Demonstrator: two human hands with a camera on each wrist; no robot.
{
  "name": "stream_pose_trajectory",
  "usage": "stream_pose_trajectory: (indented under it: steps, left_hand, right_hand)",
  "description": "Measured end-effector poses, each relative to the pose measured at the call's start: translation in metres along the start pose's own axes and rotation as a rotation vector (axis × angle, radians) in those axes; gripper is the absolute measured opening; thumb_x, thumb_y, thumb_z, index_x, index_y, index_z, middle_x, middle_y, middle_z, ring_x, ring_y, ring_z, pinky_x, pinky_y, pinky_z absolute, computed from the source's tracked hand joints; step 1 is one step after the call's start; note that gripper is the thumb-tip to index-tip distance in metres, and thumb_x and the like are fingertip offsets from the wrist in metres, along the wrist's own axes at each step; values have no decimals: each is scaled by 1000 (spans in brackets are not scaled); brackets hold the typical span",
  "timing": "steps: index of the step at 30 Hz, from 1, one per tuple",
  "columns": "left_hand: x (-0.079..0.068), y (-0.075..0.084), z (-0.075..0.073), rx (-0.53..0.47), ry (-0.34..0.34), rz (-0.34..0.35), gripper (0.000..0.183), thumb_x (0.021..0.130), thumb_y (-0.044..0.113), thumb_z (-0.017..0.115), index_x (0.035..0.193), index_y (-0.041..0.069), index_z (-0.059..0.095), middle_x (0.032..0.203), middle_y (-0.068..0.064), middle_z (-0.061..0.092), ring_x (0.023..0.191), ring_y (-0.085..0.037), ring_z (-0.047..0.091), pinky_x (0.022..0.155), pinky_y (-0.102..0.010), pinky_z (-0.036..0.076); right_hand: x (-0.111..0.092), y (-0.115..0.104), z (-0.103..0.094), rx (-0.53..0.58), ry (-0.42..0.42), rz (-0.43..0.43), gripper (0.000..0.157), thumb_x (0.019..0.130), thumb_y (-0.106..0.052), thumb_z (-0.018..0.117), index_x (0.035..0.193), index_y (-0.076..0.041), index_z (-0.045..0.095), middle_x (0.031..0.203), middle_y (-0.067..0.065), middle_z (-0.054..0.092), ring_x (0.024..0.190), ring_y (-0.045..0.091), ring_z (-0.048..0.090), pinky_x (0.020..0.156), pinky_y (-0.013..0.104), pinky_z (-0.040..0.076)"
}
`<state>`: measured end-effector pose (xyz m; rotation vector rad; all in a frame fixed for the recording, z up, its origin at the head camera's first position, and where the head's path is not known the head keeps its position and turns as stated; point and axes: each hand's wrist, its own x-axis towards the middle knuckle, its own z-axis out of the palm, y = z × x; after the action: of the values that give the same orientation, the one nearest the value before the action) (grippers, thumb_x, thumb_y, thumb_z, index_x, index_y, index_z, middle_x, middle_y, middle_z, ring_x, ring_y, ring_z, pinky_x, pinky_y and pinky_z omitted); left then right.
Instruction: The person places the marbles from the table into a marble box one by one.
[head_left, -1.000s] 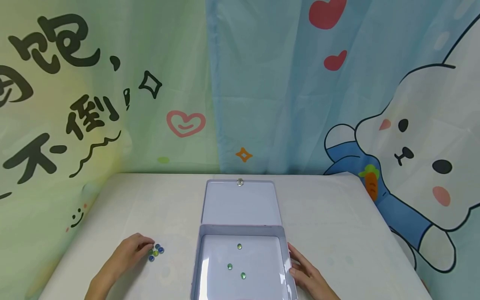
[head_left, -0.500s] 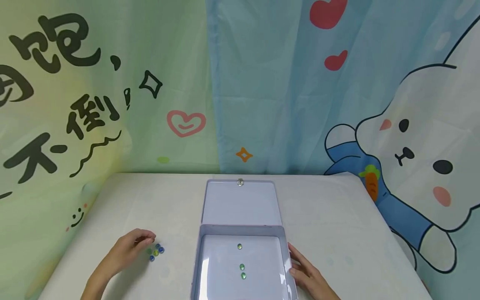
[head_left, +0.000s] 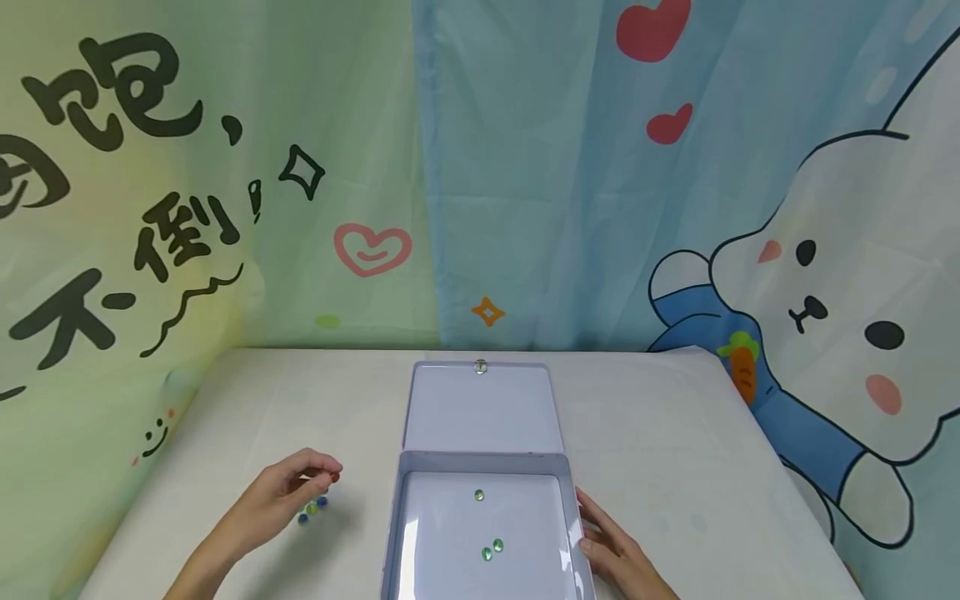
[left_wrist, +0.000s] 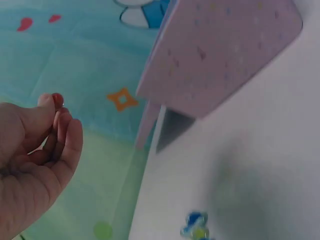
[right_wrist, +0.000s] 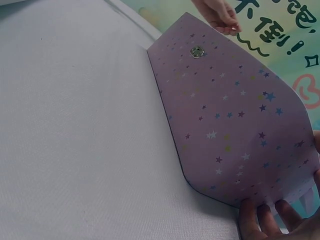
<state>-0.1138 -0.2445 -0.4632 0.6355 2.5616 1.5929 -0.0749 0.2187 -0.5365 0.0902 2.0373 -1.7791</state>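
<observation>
clock directions are taken from the head view, 12 o'clock being away from the person.

left hand (head_left: 288, 490): raised above the table (head_left: 637, 425), between 9 and 10 o'clock of the box tray. thumb and fingers are together, clamped on a small, red, rounded bead (head_left: 335, 477) at the fingertips. the bead is clear of the table surface; most of it is covered, so its long axis and any pointing direction cannot be told. the fingertips themselves point to about 2 o'clock.

right hand (head_left: 622, 554): at 3 to 4 o'clock of the tray, fingers slightly apart and extended, resting against the outer wall; nothing is gripped.

shallow rectangular box, pale lavender inside and pink with printed stars outside (head_left: 480, 461): open, the lid (head_left: 482, 408) laid back to 12 o'clock, a round metal clasp (head_left: 481, 367) on its far edge. long axis of box and lid together: 12 to 6 o'clock.

three green, shiny, rounded beads (head_left: 479, 495) lie inside, two near each other and one toward 12 o'clock.

blue and yellow-green shiny beads (head_left: 312, 507) lie clustered on the table at 9 o'clock of the tray, partly hidden by the left hand.
</observation>
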Motion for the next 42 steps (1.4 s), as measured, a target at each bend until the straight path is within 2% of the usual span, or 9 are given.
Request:
stream_pose_trajectory:
  steps: [5,10,12,15,19,24,33,42]
  left_hand:
    - [11,16,14,-39,-73,-5,15,98,13,55,110,12,63,103,9,66,91,-5,62,76,-22,54]
    - [25,27,33,-37,-189,95,14,98,17,56,110,14,63,102,-7,67,93,-5,63,79,-22,55]
    - [31,31,39,-27,-238,130,13,98,19,56,109,15,63,101,-10,67,91,-2,61,79,-22,55]
    - [39,38,47,-8,-308,165,15,98,22,56,108,13,63,99,-6,67,90,-1,60,80,-22,55]
    - [50,47,55,15,-396,166,21,98,28,57,106,11,65,100,0,66,90,0,60,82,-21,54]
    - [61,55,66,80,-487,156,19,97,31,58,104,15,66,98,5,68,88,3,58,81,-19,54]
    - [86,65,87,199,-634,124,13,95,28,61,100,17,65,91,13,61,82,7,52,78,-13,50]
    - [115,67,115,324,-762,185,10,94,23,64,96,13,66,83,12,59,72,6,45,68,-10,45]
  right_hand:
    - [1,-1,-1,-11,-6,-21,60,99,-28,50,154,-24,26,156,27,25,135,42,43,97,52,50]
    - [1,1,0,3,-19,-13,61,99,-29,50,154,-23,24,157,27,24,135,41,43,97,53,50]
    - [2,2,0,12,-24,0,62,99,-30,50,155,-24,23,157,26,23,135,41,43,98,55,50]
    - [2,3,1,22,-32,-3,62,99,-29,50,155,-24,23,157,26,23,135,41,42,99,56,48]
    - [2,2,1,11,-26,-15,60,99,-29,50,154,-24,25,156,26,25,135,40,42,99,55,48]
    - [2,1,1,3,-16,-17,62,99,-29,51,154,-23,25,156,26,25,135,41,43,99,55,49]
    - [2,2,1,24,-36,-11,66,99,-30,51,156,-20,19,157,30,19,133,44,43,97,57,49]
    - [1,1,2,19,-20,-16,67,98,-30,52,155,-18,19,156,31,19,134,47,42,97,58,49]
